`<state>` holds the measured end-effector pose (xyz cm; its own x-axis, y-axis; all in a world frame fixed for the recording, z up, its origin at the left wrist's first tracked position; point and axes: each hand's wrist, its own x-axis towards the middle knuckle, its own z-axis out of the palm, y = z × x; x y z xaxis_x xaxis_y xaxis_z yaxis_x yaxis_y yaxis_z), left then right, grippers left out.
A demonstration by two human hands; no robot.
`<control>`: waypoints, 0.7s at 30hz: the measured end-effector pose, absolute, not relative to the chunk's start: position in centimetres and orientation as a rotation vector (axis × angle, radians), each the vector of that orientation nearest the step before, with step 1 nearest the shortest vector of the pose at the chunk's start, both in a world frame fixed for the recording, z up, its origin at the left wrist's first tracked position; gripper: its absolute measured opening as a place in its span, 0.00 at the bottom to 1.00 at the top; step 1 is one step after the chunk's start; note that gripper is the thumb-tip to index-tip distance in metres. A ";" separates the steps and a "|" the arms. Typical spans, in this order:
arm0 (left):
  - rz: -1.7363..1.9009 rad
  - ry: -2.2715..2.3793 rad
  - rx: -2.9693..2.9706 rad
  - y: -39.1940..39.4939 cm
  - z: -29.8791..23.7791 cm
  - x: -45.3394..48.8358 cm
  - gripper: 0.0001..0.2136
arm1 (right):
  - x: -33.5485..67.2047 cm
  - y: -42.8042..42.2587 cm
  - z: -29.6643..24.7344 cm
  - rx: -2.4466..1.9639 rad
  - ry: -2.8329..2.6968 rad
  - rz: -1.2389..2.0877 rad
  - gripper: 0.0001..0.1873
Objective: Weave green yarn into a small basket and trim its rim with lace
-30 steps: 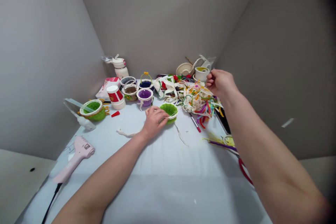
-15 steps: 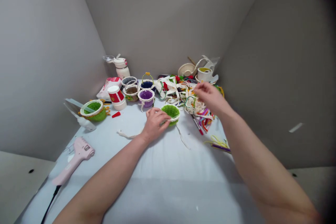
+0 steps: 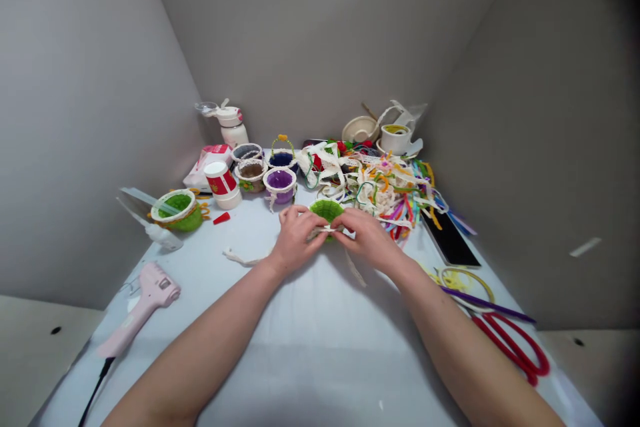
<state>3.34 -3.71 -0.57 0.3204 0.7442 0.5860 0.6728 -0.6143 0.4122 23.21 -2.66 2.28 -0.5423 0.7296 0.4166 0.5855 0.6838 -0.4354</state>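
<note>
The green basket (image 3: 327, 208) is held on the table (image 3: 310, 347) between the left hand (image 3: 299, 238) and the right hand (image 3: 369, 238); a white strip (image 3: 329, 229) is pinched by both at its near rim, which is partly hidden by them. Behind the basket and rightward, space is taken up by tangled ribbons (image 3: 383, 190); behind-left, a purple basket (image 3: 280, 185) is placed. Well right, a phone (image 3: 453, 240) is laid; well left, a glue gun (image 3: 154, 290).
</note>
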 end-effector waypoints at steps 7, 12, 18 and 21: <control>1.111 1.301 2.534 -3.5 -0.3 2.8 0.04 | 23.3 -2.7 2.3 -1.022 -2.358 0.278 0.04; 1.114 1.302 2.544 -3.5 -0.3 2.8 0.05 | 24.0 -3.0 3.7 -1.042 -2.334 0.362 0.07; 1.125 1.308 2.545 -3.6 -0.2 2.9 0.04 | 25.3 -2.5 5.0 -1.026 -2.289 0.423 0.17; 1.154 1.297 2.550 -3.6 -0.2 2.9 0.03 | 25.0 -2.2 4.9 -1.117 -2.299 0.412 0.13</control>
<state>2.91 -3.58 -0.24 0.3671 0.7159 0.5939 0.6731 -0.6452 0.3616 24.97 -2.18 4.94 -0.5069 0.7926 0.3389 0.6254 0.6088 -0.4882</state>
